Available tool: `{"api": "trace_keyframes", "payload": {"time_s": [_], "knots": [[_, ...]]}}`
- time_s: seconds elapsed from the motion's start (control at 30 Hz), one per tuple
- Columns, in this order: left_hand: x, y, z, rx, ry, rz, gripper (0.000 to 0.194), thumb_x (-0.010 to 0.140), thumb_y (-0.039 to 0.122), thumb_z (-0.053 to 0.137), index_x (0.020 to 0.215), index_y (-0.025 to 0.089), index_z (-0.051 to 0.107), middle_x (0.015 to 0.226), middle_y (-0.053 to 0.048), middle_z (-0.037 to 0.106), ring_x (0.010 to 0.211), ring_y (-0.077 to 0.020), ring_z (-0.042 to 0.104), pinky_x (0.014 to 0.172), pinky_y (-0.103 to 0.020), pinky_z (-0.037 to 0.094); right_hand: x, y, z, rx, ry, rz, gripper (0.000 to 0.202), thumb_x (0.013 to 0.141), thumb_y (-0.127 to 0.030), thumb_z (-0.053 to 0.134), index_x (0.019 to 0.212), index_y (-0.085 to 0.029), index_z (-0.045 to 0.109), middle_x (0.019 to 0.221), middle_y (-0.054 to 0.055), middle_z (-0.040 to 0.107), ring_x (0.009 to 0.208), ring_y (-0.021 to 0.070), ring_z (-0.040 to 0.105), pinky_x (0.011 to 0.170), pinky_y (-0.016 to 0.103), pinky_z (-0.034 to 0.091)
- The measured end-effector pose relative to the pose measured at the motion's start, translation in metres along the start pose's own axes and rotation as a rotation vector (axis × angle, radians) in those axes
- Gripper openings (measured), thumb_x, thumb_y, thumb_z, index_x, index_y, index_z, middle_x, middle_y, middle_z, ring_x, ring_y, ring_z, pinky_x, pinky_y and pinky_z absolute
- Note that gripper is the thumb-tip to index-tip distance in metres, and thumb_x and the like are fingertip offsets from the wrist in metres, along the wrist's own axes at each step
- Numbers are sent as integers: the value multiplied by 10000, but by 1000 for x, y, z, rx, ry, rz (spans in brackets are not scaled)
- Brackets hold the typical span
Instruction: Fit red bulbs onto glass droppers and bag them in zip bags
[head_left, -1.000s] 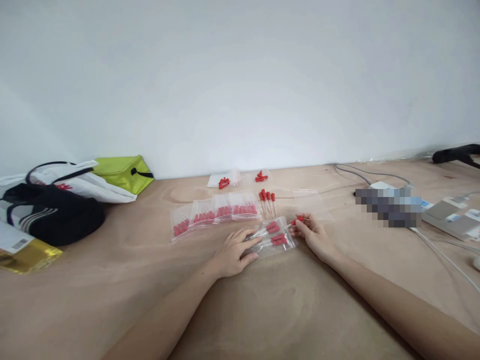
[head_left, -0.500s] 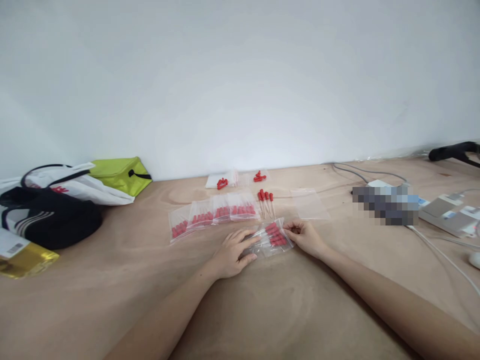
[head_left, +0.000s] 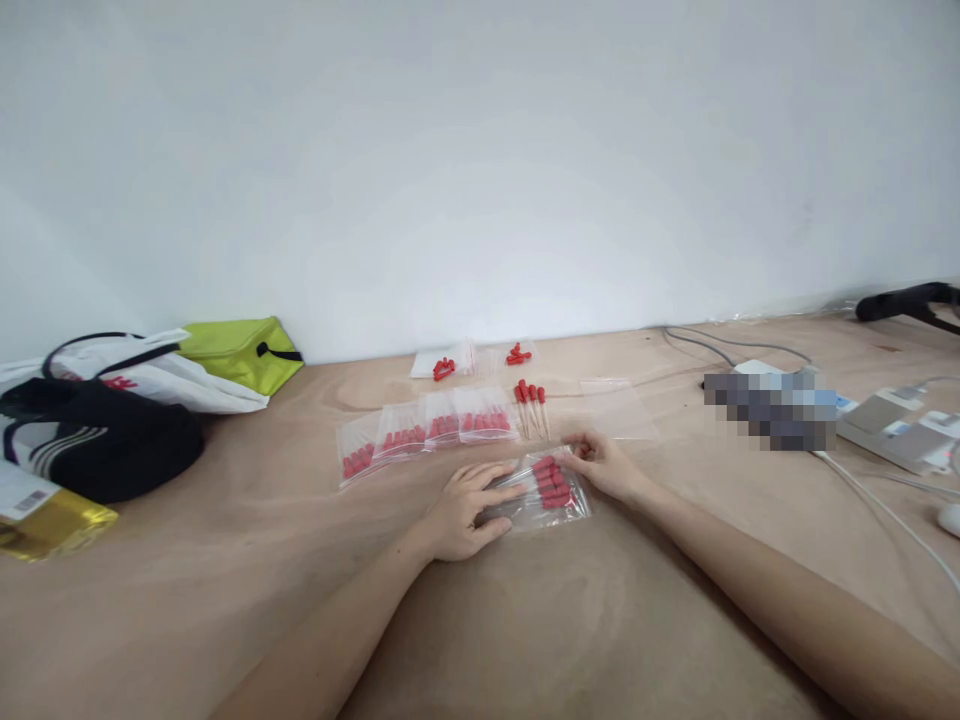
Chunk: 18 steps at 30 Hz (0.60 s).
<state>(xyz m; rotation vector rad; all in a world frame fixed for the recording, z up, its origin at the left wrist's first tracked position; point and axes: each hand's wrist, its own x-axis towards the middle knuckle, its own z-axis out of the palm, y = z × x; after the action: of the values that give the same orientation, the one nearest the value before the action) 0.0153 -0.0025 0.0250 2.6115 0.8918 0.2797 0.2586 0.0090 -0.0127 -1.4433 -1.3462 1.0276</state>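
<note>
A clear zip bag (head_left: pixel 529 510) lies flat on the table, holding several thin droppers with red bulbs (head_left: pixel 553 490) toward its right end. Resting over the bag's left part, my left hand (head_left: pixel 472 510) is open, fingers stretched and thumb apart. My right hand (head_left: pixel 604 465) is closed in a pinch at the bag's upper right corner. Just beyond, several loose red-bulbed droppers (head_left: pixel 531 395) lie side by side. To the left, a row of filled zip bags (head_left: pixel 401 430) overlaps. An unfilled zip bag (head_left: pixel 619 410) lies flat beyond my right hand.
Near the wall, small red bulbs (head_left: pixel 444 369) and another red pile (head_left: pixel 517 354) lie on plastic bags. At left are a black bag (head_left: pixel 112 440), a lime-green bag (head_left: pixel 236 350) and a yellow-bottomed pack (head_left: pixel 56 515). A power strip (head_left: pixel 900 430) and cables occupy the right.
My right hand has shifted slightly up and left, from the bag's right edge to its upper corner. The bag has turned slightly and lies flatter. My left hand has hardly moved.
</note>
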Motion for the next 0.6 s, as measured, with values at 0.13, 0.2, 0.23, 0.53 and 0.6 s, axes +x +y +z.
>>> {"api": "trace_keyframes", "payload": {"time_s": [0.13, 0.2, 0.23, 0.53, 0.6], "knots": [[0, 2, -2, -17, -19, -9, 468, 765, 262, 542, 1214, 355, 446, 1354, 2, 356, 1228, -237, 321, 1010, -449, 222, 2, 2, -1, 42, -165, 39, 348, 533, -458, 686, 589, -164, 508, 514, -50, 502, 479, 77, 438, 470, 212, 351], [-1, 1, -1, -43, 3, -22, 498, 770, 309, 544, 1249, 327, 409, 1359, -15, 348, 1238, -242, 303, 1013, -447, 223, -1, -2, -6, 126, -247, 59, 354, 546, -466, 680, 599, -165, 503, 526, -51, 508, 474, 72, 439, 468, 205, 350], [-1, 0, -1, -59, 21, -28, 516, 777, 335, 538, 1269, 310, 384, 1362, -24, 343, 1242, -243, 296, 1015, -443, 226, -3, -4, -10, 171, -295, 75, 352, 559, -470, 674, 617, -166, 507, 538, -48, 516, 473, 71, 446, 468, 204, 355], [-2, -2, 3, -60, 46, -31, 584, 786, 461, 496, 1302, 249, 325, 1335, -54, 383, 1232, -242, 311, 1018, -435, 233, 29, 1, -67, 467, -33, 85, 234, 668, -416, 601, 749, -205, 545, 697, 30, 629, 615, 173, 599, 571, 322, 490], [-1, -2, 5, -39, 44, -24, 603, 774, 479, 505, 1302, 246, 325, 1337, -56, 380, 1232, -244, 310, 1019, -433, 230, 41, 7, -68, 523, 88, 51, 212, 675, -391, 601, 766, -210, 540, 757, 42, 639, 656, 177, 608, 552, 308, 497]]}}
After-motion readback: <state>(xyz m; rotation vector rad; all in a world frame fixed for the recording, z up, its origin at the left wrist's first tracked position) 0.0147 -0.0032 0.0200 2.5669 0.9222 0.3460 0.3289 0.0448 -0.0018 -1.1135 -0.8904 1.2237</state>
